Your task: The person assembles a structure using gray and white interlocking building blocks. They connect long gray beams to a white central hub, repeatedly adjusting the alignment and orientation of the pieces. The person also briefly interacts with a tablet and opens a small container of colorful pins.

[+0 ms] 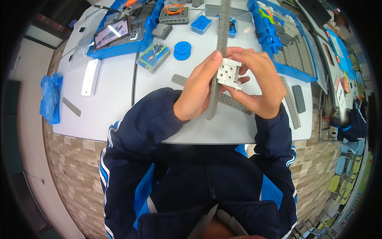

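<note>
My left hand (197, 88) is closed round a long grey perforated beam (224, 28), which stands up lengthwise away from me above the white table. The thumb presses near a white block with round holes (228, 72) that sits against the beam's right side. My right hand (260, 81) grips that white block from the right, thumb below and fingers above; some of its fingertips are hidden behind it. Beneath my hands, grey perforated strips (235, 104) lie on the table (191, 133).
A blue case (143, 49) holding a phone (112, 33) stands back left, near a clear parts box (153, 56) and blue round wheels (182, 50). Another blue case (296, 73) of grey beams is at right. A white power strip (91, 77) and blue bag (51, 97) lie left.
</note>
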The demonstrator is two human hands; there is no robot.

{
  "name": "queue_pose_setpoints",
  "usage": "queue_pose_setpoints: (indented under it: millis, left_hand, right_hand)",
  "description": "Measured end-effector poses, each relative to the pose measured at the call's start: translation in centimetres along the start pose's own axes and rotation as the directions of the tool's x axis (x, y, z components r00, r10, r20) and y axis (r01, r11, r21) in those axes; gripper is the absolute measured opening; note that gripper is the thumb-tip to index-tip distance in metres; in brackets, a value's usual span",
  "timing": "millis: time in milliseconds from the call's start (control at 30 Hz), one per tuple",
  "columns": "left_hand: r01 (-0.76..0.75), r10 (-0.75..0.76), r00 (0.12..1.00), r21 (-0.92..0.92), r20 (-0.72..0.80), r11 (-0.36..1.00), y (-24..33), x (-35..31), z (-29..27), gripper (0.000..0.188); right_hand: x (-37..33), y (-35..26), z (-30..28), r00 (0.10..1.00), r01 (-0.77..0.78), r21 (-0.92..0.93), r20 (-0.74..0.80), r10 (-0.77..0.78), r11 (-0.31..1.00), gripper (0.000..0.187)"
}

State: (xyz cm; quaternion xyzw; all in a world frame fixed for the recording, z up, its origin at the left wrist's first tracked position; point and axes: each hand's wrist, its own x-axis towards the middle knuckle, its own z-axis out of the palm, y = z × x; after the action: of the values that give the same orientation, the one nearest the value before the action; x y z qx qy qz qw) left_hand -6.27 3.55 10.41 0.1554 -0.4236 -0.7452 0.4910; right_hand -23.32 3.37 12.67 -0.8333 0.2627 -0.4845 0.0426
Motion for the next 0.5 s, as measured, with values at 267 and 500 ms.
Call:
queue_pose_setpoints:
  millis: [267,500]
  left_hand:
    - [-0.302,0.334,0.927,0.871,0.173,0.388,-1.0,1.9,-5.0,0.076]
    - [-0.199,0.346,0.923,0.978,0.168,0.056,-1.6,0.3,-9.1,0.052]
  right_hand:
    - [-0.4,4.3,0.8,0.976,-0.184,0.042,0.130,0.177,0.982,0.070]
    - [-2.7,5.1,1.7,0.815,-0.572,0.459,0.415,0.405,0.680,0.062]
